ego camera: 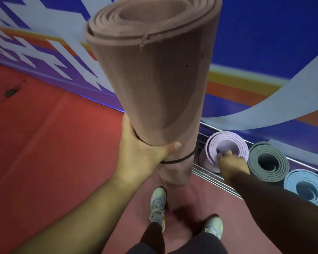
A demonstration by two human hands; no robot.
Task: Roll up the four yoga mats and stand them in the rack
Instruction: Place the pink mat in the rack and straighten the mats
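So we've got a big red floor [44, 143] running up to a wall [264, 43] covered in blue, purple, orange and white graphics. Biggest thing in view by far is the brown mat [151, 85], rolled up and standing upright right in front of us, its bottom end down by our left shoe [157, 208] and outside the rack. There's a thin black strap [180, 159] looped around it low down. Our left hand [141, 154] is gripping that roll near the strap, thumb across the front and fingers curled round the back. Off to the right, along the base of the wall, sits the metal rack [209, 176] with three rolled mats already standing in it side by side: a blue mat [308, 186] at the far right, a grey mat [268, 162] in the middle, and a lilac mat [226, 145] nearest the brown one. Our right hand [231, 162] is reaching down to the lilac mat, fingers curled onto its top edge, with the fingertips tucked into the spiral. Our right shoe [214, 226] shows at the bottom, and there's a small dark object [10, 92] on the floor far left, too blurry to make out.
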